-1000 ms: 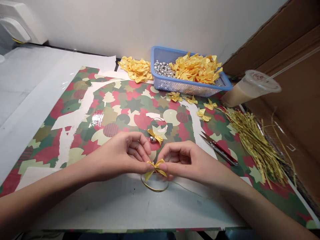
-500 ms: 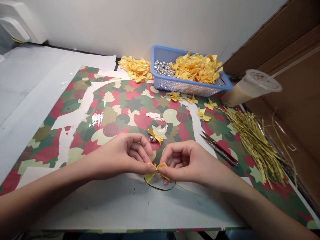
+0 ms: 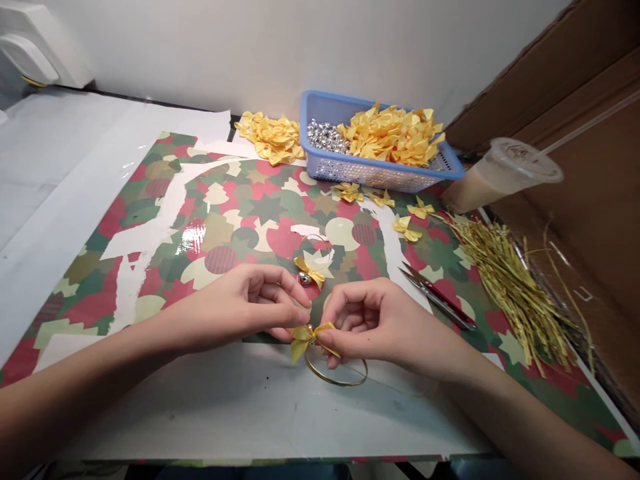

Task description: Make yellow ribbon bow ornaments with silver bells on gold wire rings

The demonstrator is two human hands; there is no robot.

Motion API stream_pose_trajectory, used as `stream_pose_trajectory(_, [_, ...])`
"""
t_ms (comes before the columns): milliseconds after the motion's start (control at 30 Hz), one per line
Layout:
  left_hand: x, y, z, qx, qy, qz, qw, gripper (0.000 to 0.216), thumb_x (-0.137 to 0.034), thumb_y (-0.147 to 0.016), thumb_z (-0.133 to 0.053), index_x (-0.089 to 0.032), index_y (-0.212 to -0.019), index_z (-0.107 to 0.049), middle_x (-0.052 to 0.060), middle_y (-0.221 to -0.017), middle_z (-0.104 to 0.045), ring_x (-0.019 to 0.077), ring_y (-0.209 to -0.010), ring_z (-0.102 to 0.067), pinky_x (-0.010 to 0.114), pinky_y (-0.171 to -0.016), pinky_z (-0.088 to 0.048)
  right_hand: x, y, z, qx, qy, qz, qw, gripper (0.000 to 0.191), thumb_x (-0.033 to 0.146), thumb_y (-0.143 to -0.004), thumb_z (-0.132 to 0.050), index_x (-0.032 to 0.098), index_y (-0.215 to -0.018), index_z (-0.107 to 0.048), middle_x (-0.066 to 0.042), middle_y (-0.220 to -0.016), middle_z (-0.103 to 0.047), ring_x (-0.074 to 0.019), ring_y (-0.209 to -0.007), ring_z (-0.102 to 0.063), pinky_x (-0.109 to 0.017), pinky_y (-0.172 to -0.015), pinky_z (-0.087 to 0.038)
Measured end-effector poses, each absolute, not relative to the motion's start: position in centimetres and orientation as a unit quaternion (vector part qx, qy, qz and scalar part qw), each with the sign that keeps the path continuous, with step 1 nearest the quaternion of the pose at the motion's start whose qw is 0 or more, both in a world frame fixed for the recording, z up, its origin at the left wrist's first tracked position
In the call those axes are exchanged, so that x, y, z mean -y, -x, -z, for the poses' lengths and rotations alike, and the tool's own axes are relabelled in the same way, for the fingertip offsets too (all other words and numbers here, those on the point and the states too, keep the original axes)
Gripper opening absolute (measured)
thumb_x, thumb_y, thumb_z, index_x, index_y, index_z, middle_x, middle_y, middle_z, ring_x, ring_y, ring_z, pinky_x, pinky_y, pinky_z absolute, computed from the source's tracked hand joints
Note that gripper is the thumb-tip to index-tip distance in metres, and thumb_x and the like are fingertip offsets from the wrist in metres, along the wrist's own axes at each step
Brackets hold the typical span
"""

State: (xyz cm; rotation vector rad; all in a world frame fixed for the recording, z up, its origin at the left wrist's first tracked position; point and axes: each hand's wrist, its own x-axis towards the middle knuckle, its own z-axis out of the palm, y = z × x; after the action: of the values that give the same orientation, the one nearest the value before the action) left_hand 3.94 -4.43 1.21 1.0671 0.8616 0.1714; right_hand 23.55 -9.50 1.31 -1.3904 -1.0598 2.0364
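Note:
My left hand [image 3: 250, 307] and my right hand [image 3: 373, 323] meet low in the middle of the view, both pinching a small yellow ribbon bow [image 3: 306, 337]. A thin gold wire loop [image 3: 340, 375] hangs from the bow and rests on the white sheet. Just beyond my fingers lies another yellow bow with a silver bell [image 3: 310, 272] on the patterned paper.
A blue basket [image 3: 370, 175] at the back holds silver bells and yellow bows. A heap of bows [image 3: 273, 139] lies to its left, loose bows in front of it. Red-handled snips [image 3: 440, 300], a bundle of gold wire ties [image 3: 510, 283] and a lidded drink cup [image 3: 500, 175] are at the right.
The gold loop has swung to the right under my right hand. The bow has turned and crumpled a little between my fingers. My hands stay in the same spot.

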Motion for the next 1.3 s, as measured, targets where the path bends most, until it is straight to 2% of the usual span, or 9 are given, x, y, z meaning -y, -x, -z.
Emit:
stream_pose_trajectory(200, [4.9, -4.0, -1.7, -0.397, -0.544, -0.071, 0.735, 0.013, -0.023, -0.075, -0.068, -0.017, -0.084, -0.062, -0.002, -0.073, -0.067, 0.0103, -0.069, -0.062, 0.02, -0.064, -0.051, 9.7, -23.5, -1.3, 0.398, 0.51, -0.726, 0.236, 0.023, 0.015, -0.057, -0.085, 0.015, -0.063, -0.062, 0.001, -0.056, -0.069, -0.0081, -0.054, -0.063, -0.015, -0.053, -0.046])
stream_pose_trajectory(300, [5.3, -4.1, -1.8, -0.407, -0.594, -0.055, 0.692, 0.019, -0.022, -0.07, -0.073, -0.018, -0.084, -0.063, -0.001, -0.077, -0.068, 0.0114, -0.071, -0.062, 0.019, -0.063, -0.049, 9.8, -23.3, -1.3, 0.412, 0.514, -0.712, 0.244, 0.022, 0.011, -0.058, -0.084, 0.014, -0.064, -0.063, 0.003, -0.056, -0.067, -0.0061, -0.053, -0.06, -0.013, -0.051, -0.044])
stream_pose_trajectory(400, [5.6, -4.2, -1.7, -0.414, -0.609, -0.032, 0.676, 0.016, -0.018, -0.067, -0.074, -0.017, -0.08, -0.066, -0.001, -0.073, -0.069, 0.0115, -0.068, -0.062, 0.018, -0.06, -0.048, 9.9, -23.3, -1.3, 0.419, 0.518, -0.706, 0.24, 0.021, 0.01, -0.057, -0.084, 0.014, -0.064, -0.064, 0.003, -0.056, -0.067, -0.0056, -0.052, -0.059, -0.013, -0.05, -0.043])
stream_pose_trajectory(667, [5.1, -4.1, -1.7, -0.417, -0.595, -0.007, 0.688, 0.008, -0.019, -0.065, -0.077, -0.018, -0.071, -0.074, -0.003, -0.062, -0.07, 0.0083, -0.059, -0.061, 0.013, -0.053, -0.046, 9.9, -23.5, -1.4, 0.442, 0.502, -0.709, 0.224, 0.02, 0.014, -0.061, -0.082, 0.014, -0.065, -0.063, 0.001, -0.058, -0.068, -0.0071, -0.055, -0.059, -0.014, -0.052, -0.045])
stream_pose_trajectory(800, [5.0, -4.1, -1.7, -0.409, -0.583, 0.001, 0.702, 0.008, -0.019, -0.065, -0.078, -0.021, -0.073, -0.076, -0.003, -0.064, -0.072, 0.0082, -0.061, -0.063, 0.012, -0.054, -0.045, 9.8, -23.7, -1.4, 0.46, 0.494, -0.707, 0.209, 0.017, 0.014, -0.064, -0.081, 0.015, -0.068, -0.064, 0.001, -0.059, -0.068, -0.0074, -0.057, -0.059, -0.015, -0.054, -0.046])
stream_pose_trajectory(1133, [4.9, -3.9, -1.4, -0.429, -0.576, -0.005, 0.696, 0.011, -0.03, -0.066, -0.079, -0.021, -0.073, -0.077, 0.0, -0.067, -0.074, 0.0114, -0.063, -0.065, 0.017, -0.057, -0.048, 9.3, -24.5, -1.7, 0.498, 0.468, -0.705, 0.19, 0.019, 0.013, -0.069, -0.076, 0.017, -0.08, -0.061, 0.0, -0.07, -0.07, -0.0088, -0.065, -0.064, -0.016, -0.06, -0.049])
stream_pose_trajectory(1300, [4.7, -3.9, -1.4, -0.433, -0.571, -0.015, 0.697, 0.015, -0.034, -0.068, -0.078, -0.02, -0.073, -0.076, 0.001, -0.067, -0.074, 0.0121, -0.063, -0.066, 0.019, -0.058, -0.049, 9.4, -24.8, -2.0, 0.538, 0.491, -0.651, 0.215, 0.026, 0.015, -0.07, -0.076, 0.02, -0.08, -0.053, 0.003, -0.074, -0.062, -0.0084, -0.063, -0.061, -0.016, -0.053, -0.046])
